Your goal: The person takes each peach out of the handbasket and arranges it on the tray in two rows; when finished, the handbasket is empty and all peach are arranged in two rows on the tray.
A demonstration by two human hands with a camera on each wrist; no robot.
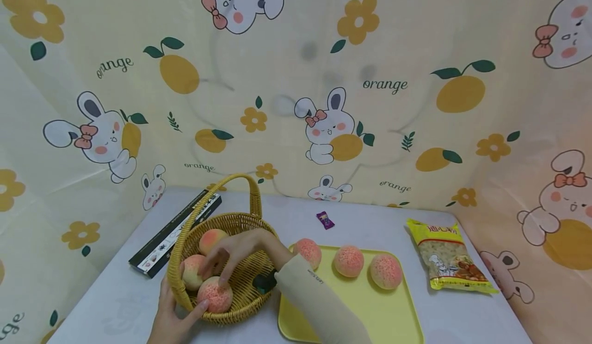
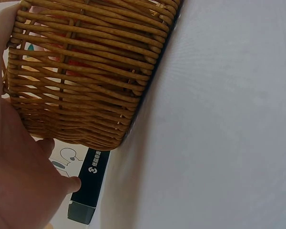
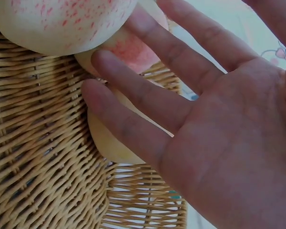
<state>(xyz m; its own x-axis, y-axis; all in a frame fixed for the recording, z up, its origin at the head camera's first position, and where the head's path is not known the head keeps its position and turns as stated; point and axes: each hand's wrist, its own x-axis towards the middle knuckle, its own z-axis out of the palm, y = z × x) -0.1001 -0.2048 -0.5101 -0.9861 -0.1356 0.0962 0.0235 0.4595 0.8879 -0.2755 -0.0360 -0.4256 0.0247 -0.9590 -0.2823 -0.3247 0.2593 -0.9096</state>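
- Inside the wicker basket (image 1: 240,282), at the left front of the desk (image 1: 370,220), lay three peach-shaped buns; the nearest bun (image 1: 215,294) rested against the front wall.
- The right hand (image 1: 238,249) reached over the basket with fingers spread and relaxed, released, its fingertips touching that nearest bun; the right wrist view showed the open palm and straight fingers (image 3: 133,129) beside the buns.
- The left hand (image 1: 173,315) held the basket's front rim from outside, thumb curled over the edge next to the bun.
- Just right of the basket sat a yellow tray (image 1: 393,318) carrying three more buns (image 1: 349,260) in a row.
- A yellow snack bag (image 1: 446,256) lay further right, near the desk edge.
- A small purple candy (image 1: 326,220) lay behind the tray.
- A long dark box (image 1: 173,233) lay left of the basket, partly under it in the left wrist view.
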